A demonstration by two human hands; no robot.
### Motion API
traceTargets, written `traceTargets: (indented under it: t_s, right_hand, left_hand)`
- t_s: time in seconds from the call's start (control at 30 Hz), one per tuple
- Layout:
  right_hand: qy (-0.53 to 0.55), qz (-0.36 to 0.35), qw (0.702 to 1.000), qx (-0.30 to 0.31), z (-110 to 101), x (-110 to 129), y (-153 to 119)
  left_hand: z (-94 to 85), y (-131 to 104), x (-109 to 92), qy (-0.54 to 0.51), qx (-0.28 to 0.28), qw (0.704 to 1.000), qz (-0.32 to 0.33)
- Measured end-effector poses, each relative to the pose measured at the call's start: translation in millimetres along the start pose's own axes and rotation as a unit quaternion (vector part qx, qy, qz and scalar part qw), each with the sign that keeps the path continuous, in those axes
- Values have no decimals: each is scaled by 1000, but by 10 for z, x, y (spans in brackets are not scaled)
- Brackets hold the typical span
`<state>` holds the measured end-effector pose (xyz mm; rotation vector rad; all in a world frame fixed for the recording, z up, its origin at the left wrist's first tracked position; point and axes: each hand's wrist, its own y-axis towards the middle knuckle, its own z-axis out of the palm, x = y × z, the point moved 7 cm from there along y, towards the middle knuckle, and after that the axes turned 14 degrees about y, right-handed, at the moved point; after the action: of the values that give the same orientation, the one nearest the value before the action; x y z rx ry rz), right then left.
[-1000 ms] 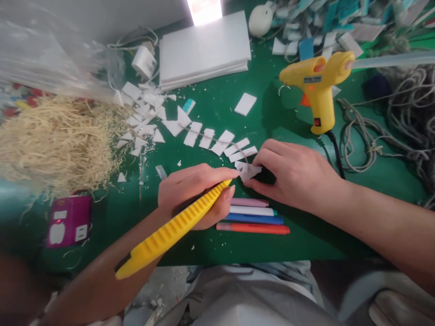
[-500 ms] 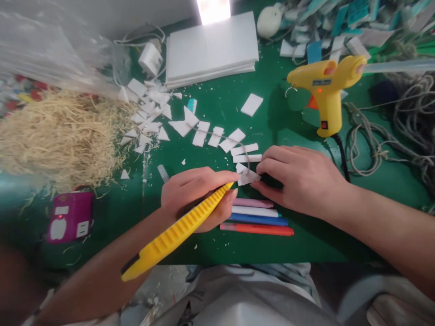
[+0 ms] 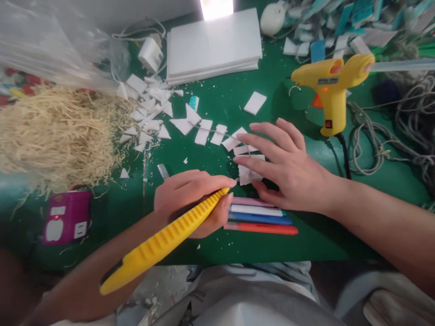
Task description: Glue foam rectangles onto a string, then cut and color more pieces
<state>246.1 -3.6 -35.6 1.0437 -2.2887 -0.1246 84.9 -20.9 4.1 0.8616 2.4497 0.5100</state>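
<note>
My left hand (image 3: pixel 193 199) is wrapped round a yellow utility knife (image 3: pixel 166 240), whose tip points at a small white foam piece (image 3: pixel 247 174) in the middle of the table. Over that piece and its neighbours, my right hand (image 3: pixel 288 167) spreads its fingers, thumb beside the piece and fingertips above the white strips. A row of white foam pieces (image 3: pixel 203 131) runs to the upper left, with a thin grey cord (image 3: pixel 220 134) lying across them. Just below the hands lie several marker pens, among them a blue marker (image 3: pixel 261 218) and a red marker (image 3: pixel 268 228).
A yellow glue gun (image 3: pixel 333 90) stands at the right, near tangled grey cord (image 3: pixel 367 140). White foam sheets (image 3: pixel 214 47) are stacked at the back. Foam scraps (image 3: pixel 149 108), a heap of straw (image 3: pixel 57 140) and a purple power box (image 3: pixel 67 217) occupy the left.
My right hand has spread its fingers and reached up over the strips. My left hand, with the utility knife, has shifted slightly left and its handle has tilted lower.
</note>
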Motion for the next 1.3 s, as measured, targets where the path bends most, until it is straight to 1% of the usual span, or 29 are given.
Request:
traceTargets:
  t_s: [0.17, 0.3, 0.5, 0.6, 0.7, 0.77, 0.8, 0.93, 1.07, 1.2, 1.3]
  right_hand:
    - [-15, -8, 1000, 11, 24, -7, 10]
    - [0, 11, 1000, 23, 20, -19, 33]
    - [11, 25, 999, 25, 29, -47, 22]
    - [7, 12, 1000, 15, 12, -28, 7]
    - [7, 18, 999, 40, 30, -12, 0]
    - [6, 28, 998, 62, 56, -11, -1]
    - [9, 28, 998, 63, 61, -7, 1]
    - [31, 21, 998, 42, 59, -6, 10]
    - [-3, 31, 998, 55, 92, -37, 7]
    - [-21, 3, 999, 36, 80, -4, -8]
    - [-30, -10, 999, 22, 70, 0, -19]
  left_hand:
    - [22, -1, -22, 9, 21, 1000, 10]
    - [48, 6, -20, 6, 16, 1000, 19]
    - [62, 4, 12, 17, 15, 1000, 6]
    - [43, -10, 22, 13, 11, 1000, 2]
    - [23, -13, 27, 8, 3, 1000, -2]
    - [30, -6, 35, 8, 7, 1000, -7]
    - [43, 0, 40, 9, 13, 1000, -9]
    - [77, 29, 45, 12, 20, 1000, -4]
    - [112, 50, 67, 17, 42, 999, -20]
    - [128, 45, 68, 12, 52, 998, -26]
    - [138, 38, 69, 9, 49, 998, -25]
